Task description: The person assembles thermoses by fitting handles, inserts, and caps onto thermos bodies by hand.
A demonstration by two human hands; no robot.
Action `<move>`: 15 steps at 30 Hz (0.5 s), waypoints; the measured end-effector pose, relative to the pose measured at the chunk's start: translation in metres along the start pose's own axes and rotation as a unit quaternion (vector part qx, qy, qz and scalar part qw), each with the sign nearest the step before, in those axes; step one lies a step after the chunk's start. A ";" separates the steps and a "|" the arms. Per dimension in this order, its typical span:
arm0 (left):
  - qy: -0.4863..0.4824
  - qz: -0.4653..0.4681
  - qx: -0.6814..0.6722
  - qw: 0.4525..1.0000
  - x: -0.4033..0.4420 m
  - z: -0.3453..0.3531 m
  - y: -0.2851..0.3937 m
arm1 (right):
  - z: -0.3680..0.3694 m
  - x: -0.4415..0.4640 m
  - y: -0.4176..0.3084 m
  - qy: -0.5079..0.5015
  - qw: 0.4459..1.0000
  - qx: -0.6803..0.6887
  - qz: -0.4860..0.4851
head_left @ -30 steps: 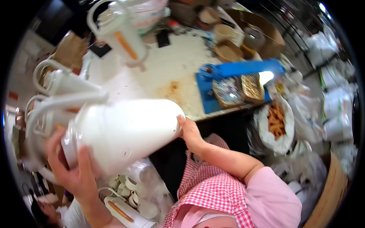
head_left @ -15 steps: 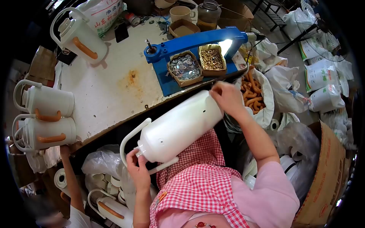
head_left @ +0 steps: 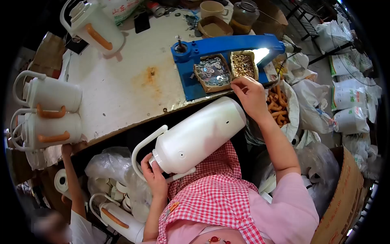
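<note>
A white thermos jug body (head_left: 203, 136) lies slanted across my lap, with its neck at the lower left. My left hand (head_left: 156, 179) is closed around that neck. A curved white carrying handle (head_left: 147, 147) swings out beside it. Two small spots show on the jug's side, one a dark hole. Above the jug's base, my right hand (head_left: 251, 97) has its fingertips pinched at the near edge of the box of small brass-coloured parts (head_left: 243, 67). What lies between those fingertips, if anything, is too small to see. Next to it sits a box of grey washers (head_left: 213, 72).
A blue bench press (head_left: 227, 44) with a lit lamp stands on the worktable (head_left: 122, 93). Finished thermoses (head_left: 53, 95) with orange grips stand at the left, near another person's arm (head_left: 75, 179). A sack of orange handles (head_left: 278, 107) and a carton (head_left: 339, 195) are at the right.
My right hand has left the jug's base and moved up to the parts box. My left hand still holds the neck. The camera view has shifted slightly.
</note>
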State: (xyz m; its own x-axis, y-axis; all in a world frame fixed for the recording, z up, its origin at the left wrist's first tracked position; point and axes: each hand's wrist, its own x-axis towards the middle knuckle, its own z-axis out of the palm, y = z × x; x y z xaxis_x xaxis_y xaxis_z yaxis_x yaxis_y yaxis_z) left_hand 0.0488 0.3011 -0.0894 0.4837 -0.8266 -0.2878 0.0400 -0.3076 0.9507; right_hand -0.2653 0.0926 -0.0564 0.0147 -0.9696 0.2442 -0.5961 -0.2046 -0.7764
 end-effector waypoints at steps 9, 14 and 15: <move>0.204 0.044 -0.025 0.978 0.003 -0.047 0.027 | 0.011 -0.025 -0.010 -0.251 0.957 0.039 0.143; 0.325 0.151 -0.034 0.933 0.033 -0.097 0.060 | 0.048 -0.018 -0.100 -0.286 0.849 0.433 0.105; 0.340 0.170 -0.049 0.924 0.039 -0.102 0.075 | 0.051 -0.007 -0.117 -0.302 0.852 0.423 0.066</move>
State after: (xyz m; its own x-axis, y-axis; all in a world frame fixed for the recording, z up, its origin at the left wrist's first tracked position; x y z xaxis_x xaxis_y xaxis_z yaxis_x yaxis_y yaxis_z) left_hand 0.1596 0.2937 -0.0174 0.9186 -0.3706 0.1374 -0.1531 -0.0132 0.9881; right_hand -0.1546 0.1162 0.0031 0.5549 -0.8316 -0.0224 0.1629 0.1350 -0.9774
